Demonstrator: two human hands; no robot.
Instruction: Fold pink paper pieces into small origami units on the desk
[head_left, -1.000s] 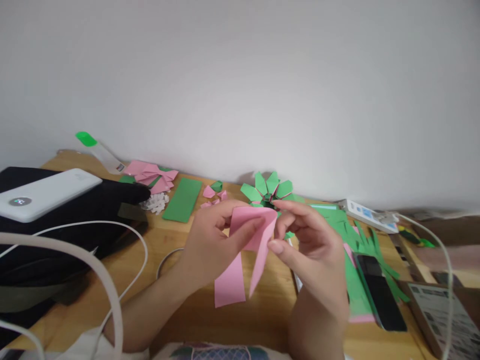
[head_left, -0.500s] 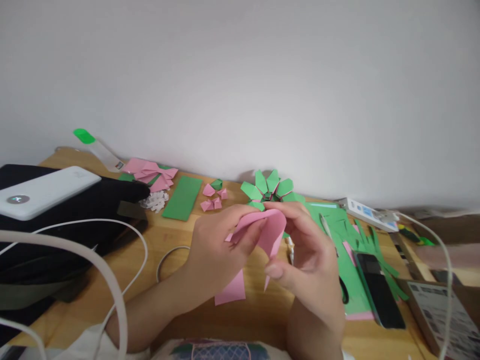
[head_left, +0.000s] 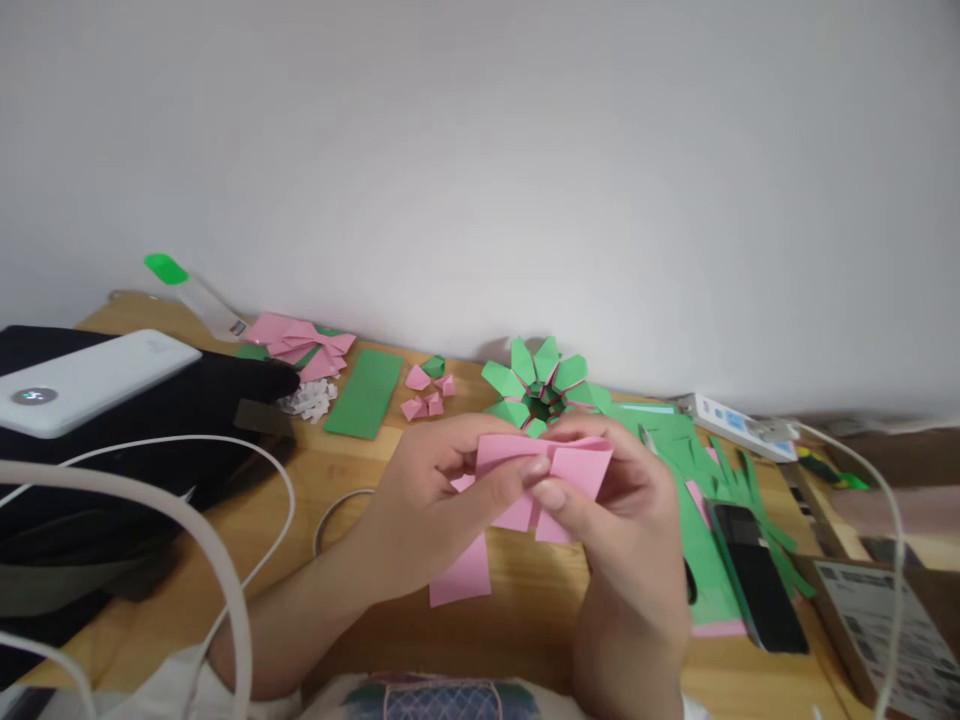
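A piece of pink paper is held between my two hands above the table, its two sides folded in so their edges nearly meet at the middle. My left hand pinches the left flap with its thumb on top. On the right flap presses the thumb of my right hand, its fingers behind the paper and partly hidden. Below my left hand lies a pink paper strip. Just beyond my hands stands a ring of folded green and pink paper.
Left of the ring lie small folded pink pieces, a green paper rectangle and a folded pink pile. Green sheets, a phone and a power strip are on the right. A white power bank rests on black cloth at left.
The pink paper was curled over between my hands; now its right side is folded flat toward the middle. Both thumbs have come together on its front.
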